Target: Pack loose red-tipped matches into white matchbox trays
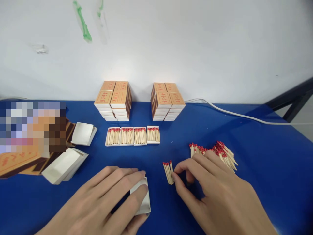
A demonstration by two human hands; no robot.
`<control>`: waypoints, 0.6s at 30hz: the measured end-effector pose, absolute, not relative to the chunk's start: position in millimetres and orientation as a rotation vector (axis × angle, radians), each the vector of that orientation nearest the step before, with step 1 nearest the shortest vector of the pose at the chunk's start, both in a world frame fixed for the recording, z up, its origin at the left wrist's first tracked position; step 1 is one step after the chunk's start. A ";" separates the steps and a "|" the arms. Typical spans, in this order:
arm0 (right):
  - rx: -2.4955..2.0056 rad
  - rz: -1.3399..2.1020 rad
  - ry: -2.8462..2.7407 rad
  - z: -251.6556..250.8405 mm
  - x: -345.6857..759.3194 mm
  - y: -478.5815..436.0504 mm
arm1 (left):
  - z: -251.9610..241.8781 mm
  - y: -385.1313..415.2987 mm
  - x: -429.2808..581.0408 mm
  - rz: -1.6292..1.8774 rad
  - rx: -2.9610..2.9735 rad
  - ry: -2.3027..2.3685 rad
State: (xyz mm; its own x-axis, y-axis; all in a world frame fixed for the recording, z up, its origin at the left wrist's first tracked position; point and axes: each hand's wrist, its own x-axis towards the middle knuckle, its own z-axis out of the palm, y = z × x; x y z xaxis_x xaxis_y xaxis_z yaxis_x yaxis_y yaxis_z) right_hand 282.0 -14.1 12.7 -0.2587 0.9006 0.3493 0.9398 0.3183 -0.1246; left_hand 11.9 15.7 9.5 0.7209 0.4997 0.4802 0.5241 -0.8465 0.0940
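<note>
My left hand [110, 199] lies over an empty white matchbox tray [143, 199] on the blue table, fingers curled around it. My right hand [215, 195] rests to its right, thumb and fingers touching a small bundle of red-tipped matches [168, 172] lying on the table. Just behind my right hand lies a loose heap of matches [220, 151]. Several filled white trays [133, 135] stand in a row in the middle of the table.
Two stacks of orange matchboxes [114, 99] [167, 101] stand at the back by the white wall. Empty white trays [83, 133] [63, 164] and flat orange sleeves [17, 163] lie at the left. A white cable [234, 114] runs along the back right.
</note>
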 end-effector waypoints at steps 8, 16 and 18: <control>-1.621 -0.092 -2.214 13.5 278.2 -14.2 | 10.0 16.4 11.7 -0.780 -2.862 -0.844; -1.741 -0.322 -2.044 16.1 285.5 -8.0 | 8.8 15.0 11.1 -0.776 -2.857 -0.834; -1.813 -0.448 -1.996 17.2 289.2 -3.2 | 8.6 14.8 10.5 -0.771 -2.861 -0.837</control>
State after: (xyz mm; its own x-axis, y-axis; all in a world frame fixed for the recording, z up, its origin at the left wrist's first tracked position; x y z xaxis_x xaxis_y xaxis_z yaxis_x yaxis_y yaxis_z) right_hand 289.2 -3.2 17.2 -0.0737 0.8639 0.4982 0.9939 0.1045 -0.0341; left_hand 10.5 14.8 8.6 0.7271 0.4892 0.4816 0.5205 -0.8503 0.0779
